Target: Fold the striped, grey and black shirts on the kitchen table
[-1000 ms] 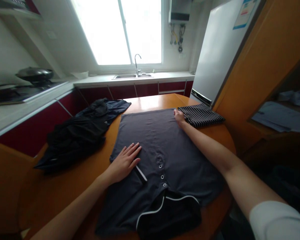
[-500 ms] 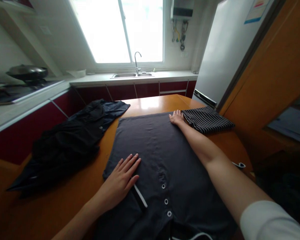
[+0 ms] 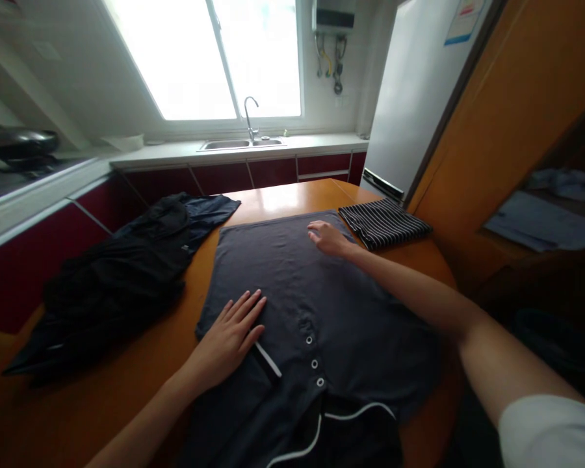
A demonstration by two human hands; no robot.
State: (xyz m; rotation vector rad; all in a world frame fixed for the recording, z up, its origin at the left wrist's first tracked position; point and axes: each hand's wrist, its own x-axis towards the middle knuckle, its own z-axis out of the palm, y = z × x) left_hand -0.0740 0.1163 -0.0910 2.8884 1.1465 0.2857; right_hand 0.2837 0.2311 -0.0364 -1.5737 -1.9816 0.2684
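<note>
A dark grey polo shirt with snap buttons and white piping lies flat on the round wooden table, collar toward me. My left hand rests flat on its left side, fingers stretched out and together. My right hand lies palm down on the shirt near its far hem, fingers extended, holding nothing.
A heap of black and dark blue clothes covers the table's left part. A folded striped garment sits at the far right. A fridge stands behind it; a counter with sink runs under the window. Wooden shelving with folded cloth is at right.
My right hand has slid left from the shirt's far right corner beside the striped garment toward the middle of the hem. My left hand stays pressed flat.
</note>
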